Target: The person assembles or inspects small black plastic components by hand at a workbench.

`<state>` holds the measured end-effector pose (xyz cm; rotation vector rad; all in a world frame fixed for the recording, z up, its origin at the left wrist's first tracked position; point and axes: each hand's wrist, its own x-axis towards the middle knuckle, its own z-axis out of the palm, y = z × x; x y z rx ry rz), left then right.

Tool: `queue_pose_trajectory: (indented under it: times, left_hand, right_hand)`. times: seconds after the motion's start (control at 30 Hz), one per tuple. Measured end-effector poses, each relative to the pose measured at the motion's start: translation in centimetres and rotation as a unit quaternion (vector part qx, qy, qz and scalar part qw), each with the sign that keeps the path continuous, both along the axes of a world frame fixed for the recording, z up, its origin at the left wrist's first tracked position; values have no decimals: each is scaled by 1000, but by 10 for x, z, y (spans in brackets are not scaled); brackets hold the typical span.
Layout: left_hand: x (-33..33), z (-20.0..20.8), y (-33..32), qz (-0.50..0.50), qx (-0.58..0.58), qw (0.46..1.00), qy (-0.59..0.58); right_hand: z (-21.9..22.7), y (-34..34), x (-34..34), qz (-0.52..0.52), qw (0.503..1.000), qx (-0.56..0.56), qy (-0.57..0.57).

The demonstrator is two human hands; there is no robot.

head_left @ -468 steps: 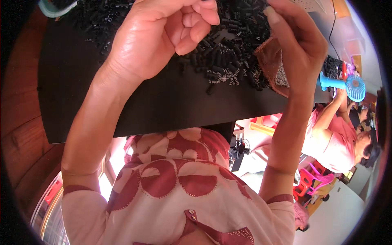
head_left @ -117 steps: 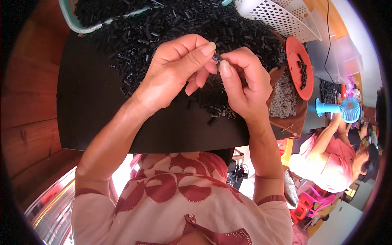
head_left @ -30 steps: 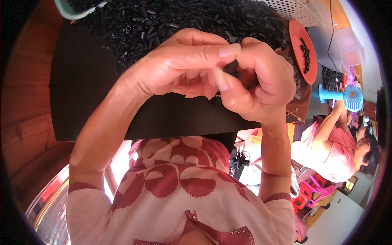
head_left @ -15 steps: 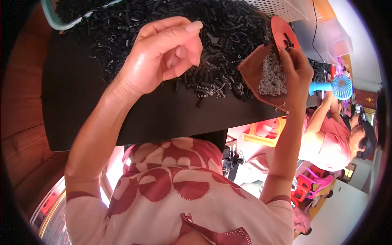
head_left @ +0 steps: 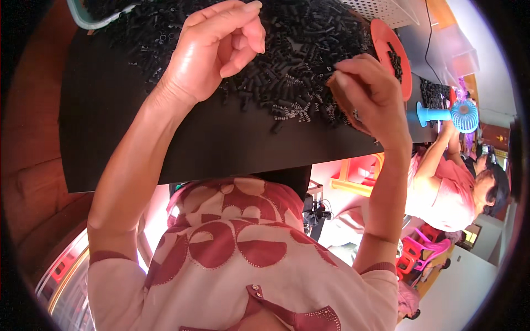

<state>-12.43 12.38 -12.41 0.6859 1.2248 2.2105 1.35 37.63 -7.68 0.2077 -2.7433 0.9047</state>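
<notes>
My left hand (head_left: 214, 48) hovers over a wide heap of small black tubular pieces (head_left: 306, 47). Its fingers are curled in toward the thumb, and anything between them is too small or hidden to make out. On the right, my right hand (head_left: 372, 99) is above a brown tray (head_left: 343, 107), covering most of it. Thumb and forefinger there are closed together at the tips; I cannot make out what they hold. Small metal coil springs (head_left: 295, 111) lie among the black pieces at the heap's near edge. A red-orange plate (head_left: 381, 34) with several black pieces stands beyond my right hand.
A pale green basket (head_left: 83, 22) sits at the far left, a white perforated basket (head_left: 381, 12) at the far right. A blue fan (head_left: 462, 116) stands at the right of the black table (head_left: 232, 149). Another person (head_left: 447, 193) in pink sits at the right, near an orange stool (head_left: 353, 176).
My right hand has moved left from the plate to above the brown tray, hiding its springs. The left hand has shifted slightly up and left, its fingers still curled.
</notes>
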Motion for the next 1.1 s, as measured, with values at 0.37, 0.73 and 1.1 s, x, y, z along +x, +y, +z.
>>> queue_pose_trajectory:
  times: [0.37,0.73,1.1]
  left_hand:
    - [2,1,3,23,-5,1000,-13]
    - [3,-3,3,28,-18,999,-7]
    - [2,-1,6,42,-37,998,-15]
  right_hand:
    - [-14,-23,-41,65,991,114,-11]
    - [-18,-21,-60,-6,962,274,14]
    - [-32,-31,-72,3,976,209,55]
